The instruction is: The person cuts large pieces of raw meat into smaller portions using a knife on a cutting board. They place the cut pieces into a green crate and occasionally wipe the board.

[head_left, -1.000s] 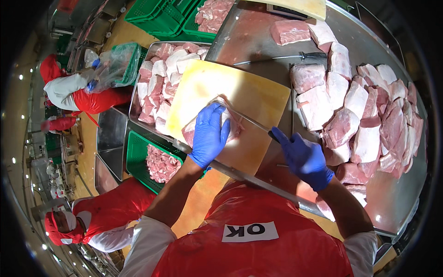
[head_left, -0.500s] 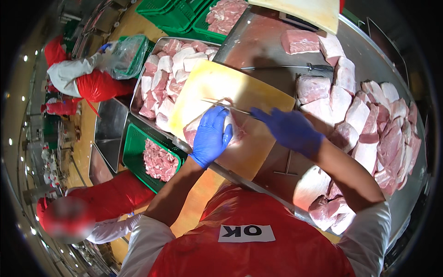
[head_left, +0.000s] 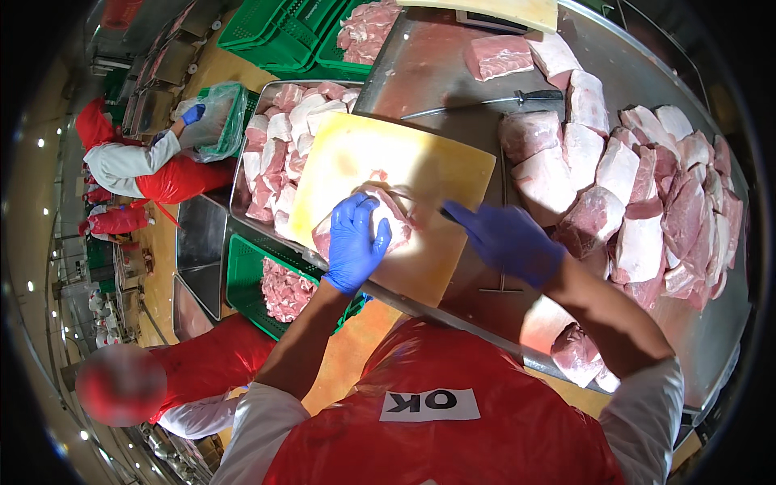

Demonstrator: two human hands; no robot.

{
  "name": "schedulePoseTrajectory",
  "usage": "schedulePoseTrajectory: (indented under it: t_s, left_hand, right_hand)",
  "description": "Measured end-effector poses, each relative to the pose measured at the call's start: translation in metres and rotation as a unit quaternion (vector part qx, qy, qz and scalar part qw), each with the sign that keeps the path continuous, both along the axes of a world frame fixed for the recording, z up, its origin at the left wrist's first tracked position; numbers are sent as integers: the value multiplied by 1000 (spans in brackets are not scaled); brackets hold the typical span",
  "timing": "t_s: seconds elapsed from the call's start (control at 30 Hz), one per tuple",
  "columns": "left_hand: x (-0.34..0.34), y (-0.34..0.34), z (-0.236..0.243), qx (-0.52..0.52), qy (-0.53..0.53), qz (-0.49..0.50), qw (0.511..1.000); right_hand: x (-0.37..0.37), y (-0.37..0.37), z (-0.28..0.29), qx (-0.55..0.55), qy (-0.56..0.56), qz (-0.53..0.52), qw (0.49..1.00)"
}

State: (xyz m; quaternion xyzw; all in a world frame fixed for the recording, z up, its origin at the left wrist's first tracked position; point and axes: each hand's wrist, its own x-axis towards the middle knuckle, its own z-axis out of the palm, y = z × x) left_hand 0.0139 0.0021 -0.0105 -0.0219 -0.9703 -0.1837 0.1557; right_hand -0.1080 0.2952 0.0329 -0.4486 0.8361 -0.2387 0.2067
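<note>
My left hand (head_left: 358, 244), in a blue glove, grips a piece of raw meat (head_left: 396, 229) with a pale fat layer from above, thumb apart from the fingers. The piece lies on a yellowish cutting board (head_left: 364, 145). A small red scrap (head_left: 377, 174) is just beyond the fingertips. To the right, my blue-gloved right hand (head_left: 509, 241) is closed round the dark handle of a knife (head_left: 446, 213). Its blade is too blurred to make out clearly. This hand hovers over the board's right edge, apart from the meat.
Large meat blocks (head_left: 638, 242) pile up on the metal table at right. A sharpening steel (head_left: 485, 103) lies beyond the board. At left stand a metal tray of meat pieces (head_left: 275, 174) and a green basket of trimmings (head_left: 242, 263). Two co-workers (head_left: 153, 166) (head_left: 202, 368) are at left.
My right hand has shifted slightly right and down relative to the board. The knife's blade, seen across the meat before, is now blurred. My left hand stays on the piece. The whole view has shifted.
</note>
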Motion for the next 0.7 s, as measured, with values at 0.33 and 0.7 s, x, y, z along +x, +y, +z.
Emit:
schedulePoseTrajectory:
  t_s: [0.33, 0.7]
  left_hand:
    - [-60, -62, 14, 277, -157, 118, 941]
    - [-72, 40, 15, -66, -164, -225, 958]
  right_hand:
    - [72, 73, 18, -176, -238, -238, 925]
    - [131, 105, -5, -227, -346, -460, 786]
